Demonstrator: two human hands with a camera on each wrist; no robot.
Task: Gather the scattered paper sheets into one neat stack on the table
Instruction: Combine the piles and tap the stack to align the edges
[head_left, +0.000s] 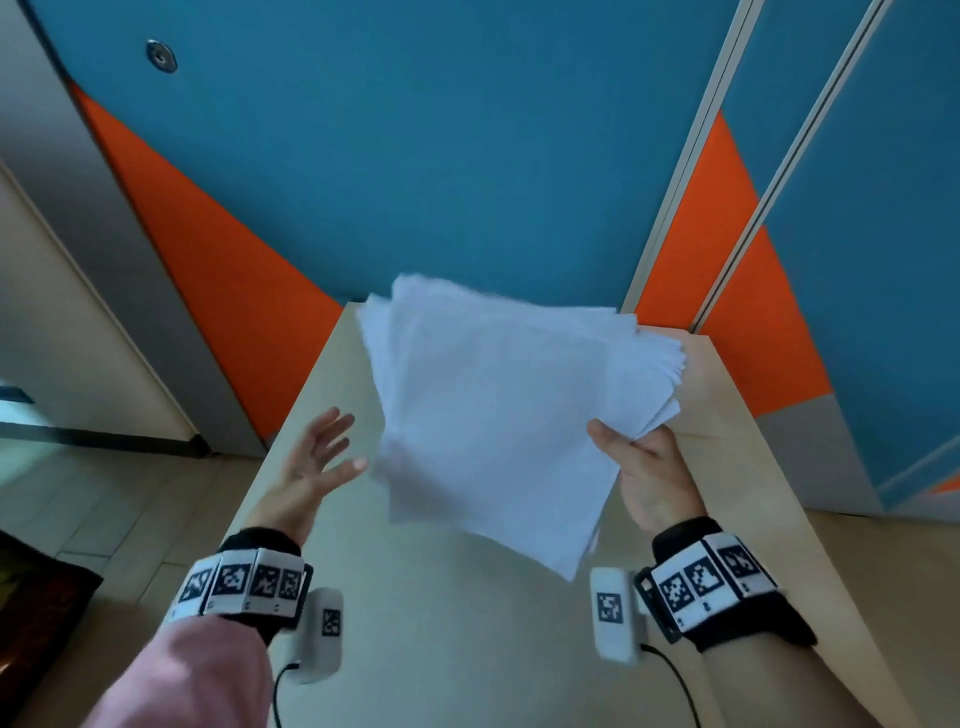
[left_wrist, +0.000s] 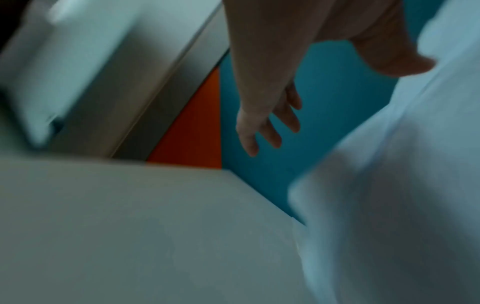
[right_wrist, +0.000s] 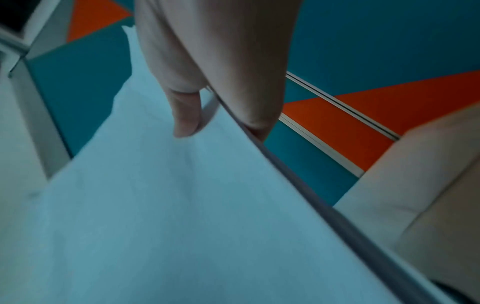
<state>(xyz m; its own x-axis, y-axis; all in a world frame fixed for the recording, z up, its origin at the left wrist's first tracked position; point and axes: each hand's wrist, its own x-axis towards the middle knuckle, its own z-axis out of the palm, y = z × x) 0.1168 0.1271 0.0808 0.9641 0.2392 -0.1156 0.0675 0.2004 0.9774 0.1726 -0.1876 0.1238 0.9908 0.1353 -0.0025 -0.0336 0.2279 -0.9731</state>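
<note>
Several blurred paper sheets (head_left: 493, 415), perhaps misaligned, hide right hand's (head_left: 647, 467) fingers.

blue-orange wall panels (head_left: 441, 156), tiled floor (head_left: 104, 499)

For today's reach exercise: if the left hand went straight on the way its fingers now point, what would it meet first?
Probably the left edge of the paper stack: the open left hand points up and right toward it, close beside it. Depth is unclear, so it may pass underneath.

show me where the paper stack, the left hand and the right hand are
paper stack (head_left: 493, 415), head view, middle of the top sheet
left hand (head_left: 311, 462), head view, open palm
right hand (head_left: 649, 473), head view, back of the hand pinching the stack's edge
</note>
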